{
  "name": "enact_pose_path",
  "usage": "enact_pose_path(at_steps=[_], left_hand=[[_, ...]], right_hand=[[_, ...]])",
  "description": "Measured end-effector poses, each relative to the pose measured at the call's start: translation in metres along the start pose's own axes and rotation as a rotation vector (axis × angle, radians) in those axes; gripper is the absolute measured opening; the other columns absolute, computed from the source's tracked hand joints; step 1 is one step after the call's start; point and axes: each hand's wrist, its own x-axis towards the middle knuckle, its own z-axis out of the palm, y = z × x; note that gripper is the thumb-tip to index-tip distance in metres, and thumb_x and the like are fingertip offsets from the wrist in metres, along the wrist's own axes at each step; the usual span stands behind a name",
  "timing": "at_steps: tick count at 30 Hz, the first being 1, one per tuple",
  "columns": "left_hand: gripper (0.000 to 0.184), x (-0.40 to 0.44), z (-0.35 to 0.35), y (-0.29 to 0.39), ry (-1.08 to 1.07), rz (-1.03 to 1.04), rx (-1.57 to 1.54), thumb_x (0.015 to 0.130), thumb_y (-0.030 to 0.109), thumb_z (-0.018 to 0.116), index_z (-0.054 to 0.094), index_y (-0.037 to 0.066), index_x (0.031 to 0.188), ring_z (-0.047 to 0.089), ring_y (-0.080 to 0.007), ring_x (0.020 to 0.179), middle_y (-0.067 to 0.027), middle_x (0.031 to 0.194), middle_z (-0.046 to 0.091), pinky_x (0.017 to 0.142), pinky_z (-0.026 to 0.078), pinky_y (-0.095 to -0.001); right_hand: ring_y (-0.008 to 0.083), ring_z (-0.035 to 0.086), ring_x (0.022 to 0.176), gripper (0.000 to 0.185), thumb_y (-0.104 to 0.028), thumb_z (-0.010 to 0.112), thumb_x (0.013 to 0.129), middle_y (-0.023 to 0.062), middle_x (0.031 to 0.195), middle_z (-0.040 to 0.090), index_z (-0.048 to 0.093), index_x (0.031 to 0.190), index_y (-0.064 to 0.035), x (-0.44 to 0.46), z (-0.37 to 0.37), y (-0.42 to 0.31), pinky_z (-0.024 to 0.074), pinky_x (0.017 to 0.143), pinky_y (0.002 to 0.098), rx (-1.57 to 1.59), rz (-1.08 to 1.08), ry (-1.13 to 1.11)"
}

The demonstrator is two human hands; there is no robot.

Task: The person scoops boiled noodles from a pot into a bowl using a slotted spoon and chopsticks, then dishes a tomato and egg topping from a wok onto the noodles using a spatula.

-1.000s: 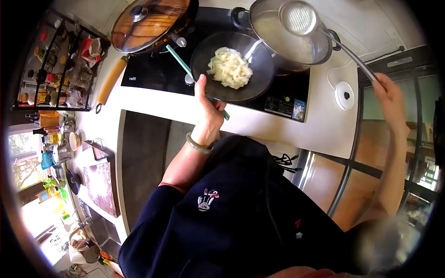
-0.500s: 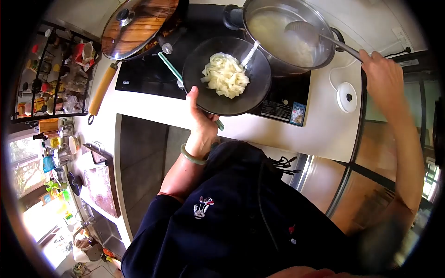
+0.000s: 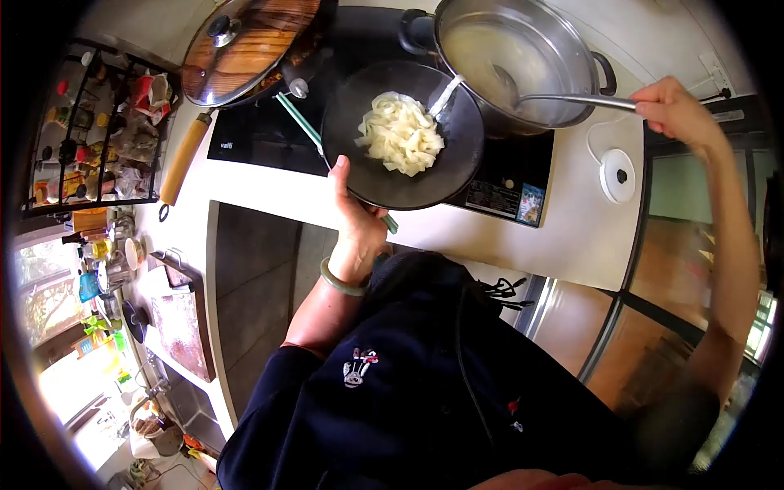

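My left hand (image 3: 357,224) is closed on the rim of a black bowl (image 3: 453,159), thumb on the near edge and fingers underneath. Wide, pale noodles (image 3: 402,135) fill the middle of the bowl, and one strip hangs over its far right rim. Green chopsticks (image 3: 299,121) pass under the bowl, their other end showing by my left fingers. My right hand (image 3: 676,110) grips the end of a long metal ladle (image 3: 572,99). The ladle's head is down in the cloudy liquid of a large steel pot (image 3: 563,49), partly hidden.
A lidded pan (image 3: 245,49) with a wooden handle (image 3: 184,159) sits on the left of the black cooktop (image 3: 261,147). A white round device (image 3: 617,175) with a cable lies on the right of the counter (image 3: 584,237). A rack of jars (image 3: 98,131) stands far left.
The ladle's head has gone lower into the pot and turned on its side. My right hand has moved slightly right, its handle now nearly level. The bowl stays nearly still.
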Motion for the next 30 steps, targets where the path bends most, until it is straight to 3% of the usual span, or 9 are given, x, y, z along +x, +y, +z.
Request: enact_pose_path(at_steps=[1, 3, 4, 6, 10, 22, 24, 30], left_hand=[[0.032, 0.001, -0.001, 0.001, -0.001, 0.006, -0.002, 0.075, 0.046, 0.054, 0.052, 0.015, 0.082, 0.033, -0.0064, 0.038, 0.0043, 0.059, 0.049, 0.035, 0.019, -0.0198], [0.032, 0.004, -0.006, 0.001, -0.065, -0.026, -0.003, 0.075, 0.046, 0.053, 0.052, 0.015, 0.082, 0.034, -0.0067, 0.039, 0.004, 0.061, 0.05, 0.036, 0.02, -0.0195], [0.032, 0.004, -0.006, 0.001, -0.066, -0.02, -0.004, 0.075, 0.046, 0.053, 0.052, 0.015, 0.082, 0.034, -0.0067, 0.039, 0.004, 0.061, 0.05, 0.036, 0.02, -0.0195], [0.033, 0.005, -0.005, 0.001, -0.062, -0.021, 0.015, 0.075, 0.047, 0.053, 0.051, 0.015, 0.083, 0.035, -0.0066, 0.04, 0.0041, 0.061, 0.051, 0.036, 0.019, -0.0197], [0.034, 0.006, -0.002, 0.001, -0.013, -0.014, 0.008, 0.074, 0.047, 0.054, 0.051, 0.015, 0.083, 0.035, -0.0064, 0.04, 0.0044, 0.063, 0.051, 0.036, 0.019, -0.0202], [0.035, 0.002, -0.006, 0.003, -0.11, -0.043, -0.009, 0.074, 0.048, 0.054, 0.052, 0.014, 0.084, 0.03, -0.0058, 0.038, 0.005, 0.061, 0.049, 0.036, 0.016, -0.0197], [0.047, 0.005, -0.011, 0.002, -0.18, -0.025, 0.041, 0.072, 0.053, 0.054, 0.05, 0.009, 0.088, 0.041, -0.0071, 0.043, -0.0005, 0.066, 0.052, 0.034, 0.023, -0.0178], [0.045, 0.004, -0.011, 0.003, -0.174, -0.042, 0.027, 0.072, 0.053, 0.053, 0.051, 0.009, 0.086, 0.041, -0.0067, 0.044, 0.0, 0.065, 0.051, 0.035, 0.022, -0.018]], right_hand=[[0.0038, 0.038, 0.047, 0.017, -0.015, 0.055, 0.075, -0.002, 0.056, 0.045, 0.06, 0.081, 0.0005, 0.005, 0.007, 0.01, 0.0288, 0.041, 0.0176, -0.001, -0.005, 0.003], [0.0021, 0.03, 0.04, 0.028, -0.018, 0.052, 0.081, -0.004, 0.054, 0.042, 0.058, 0.099, 0.002, 0.012, 0.025, 0.029, 0.0205, 0.035, 0.0174, 0.233, -0.015, 0.036], [0.0021, 0.03, 0.04, 0.028, -0.018, 0.052, 0.081, -0.004, 0.054, 0.042, 0.058, 0.099, 0.002, 0.009, 0.033, 0.029, 0.0205, 0.035, 0.0174, 0.233, -0.021, 0.038], [0.002, 0.029, 0.042, 0.021, -0.021, 0.051, 0.08, -0.0048, 0.054, 0.041, 0.06, 0.083, -0.0022, 0.0, 0.045, 0.028, 0.0181, 0.037, 0.0178, 0.368, 0.014, 0.099], [0.0014, 0.027, 0.041, 0.02, -0.022, 0.051, 0.081, -0.0052, 0.053, 0.041, 0.057, 0.08, -0.0034, -0.013, 0.048, 0.034, 0.016, 0.036, 0.0181, 0.492, 0.062, 0.106], [-0.0001, 0.026, 0.038, 0.02, -0.025, 0.052, 0.082, -0.0056, 0.052, 0.041, 0.056, 0.078, -0.0059, -0.049, 0.043, 0.032, 0.0151, 0.032, 0.0169, 0.646, 0.064, 0.185], [-0.0002, 0.026, 0.038, 0.02, -0.025, 0.052, 0.082, -0.0061, 0.051, 0.041, 0.057, 0.079, -0.0053, -0.055, 0.038, 0.031, 0.0151, 0.032, 0.0168, 0.613, 0.061, 0.18], [-0.0005, 0.026, 0.037, 0.024, -0.027, 0.052, 0.083, -0.0075, 0.049, 0.039, 0.061, 0.084, -0.0045, -0.08, 0.023, 0.018, 0.0147, 0.032, 0.0162, 0.566, 0.076, 0.224]])
